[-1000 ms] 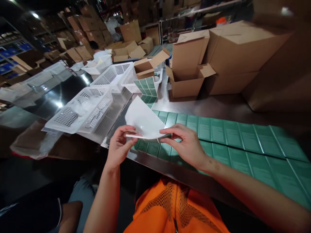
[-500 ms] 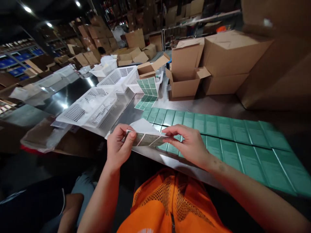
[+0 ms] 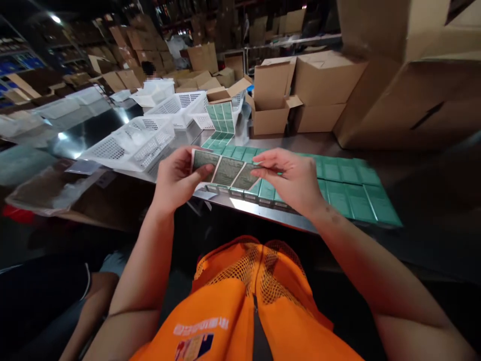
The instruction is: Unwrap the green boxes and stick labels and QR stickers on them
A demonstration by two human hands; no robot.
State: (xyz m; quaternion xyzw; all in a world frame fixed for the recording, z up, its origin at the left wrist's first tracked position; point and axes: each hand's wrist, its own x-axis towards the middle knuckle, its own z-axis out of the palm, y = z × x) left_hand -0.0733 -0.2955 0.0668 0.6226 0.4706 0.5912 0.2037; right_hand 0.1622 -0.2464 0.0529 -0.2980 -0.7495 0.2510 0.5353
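A strip of green-grey rectangular labels with white borders (image 3: pixel 225 172) is stretched between my two hands, its printed face toward me. My left hand (image 3: pixel 175 180) pinches its left end, thumb across the front and fingers behind. At the strip's right end, my right hand (image 3: pixel 295 175) is closed, thumb and index finger pinching the edge; whether it has one label or the whole sheet cannot be made out. Beneath and beyond the hands, shiny green boxes (image 3: pixel 351 198) stand in two rows along the metal table. Behind them a creased sheet of green labels (image 3: pixel 221 119) leans partly upright.
White perforated baskets (image 3: pixel 128 143) stand at the left, some holding clear plastic. Open cardboard boxes (image 3: pixel 272 120) and larger cartons (image 3: pixel 398 105) line the back right. The table's front edge (image 3: pixel 263 208) runs before me. A person's arm (image 3: pixel 84 306) is at lower left.
The label strip has turned so its printed face shows more fully, and the white backing seen above it is now out of sight. Both hands keep their pinch. My view has shifted.
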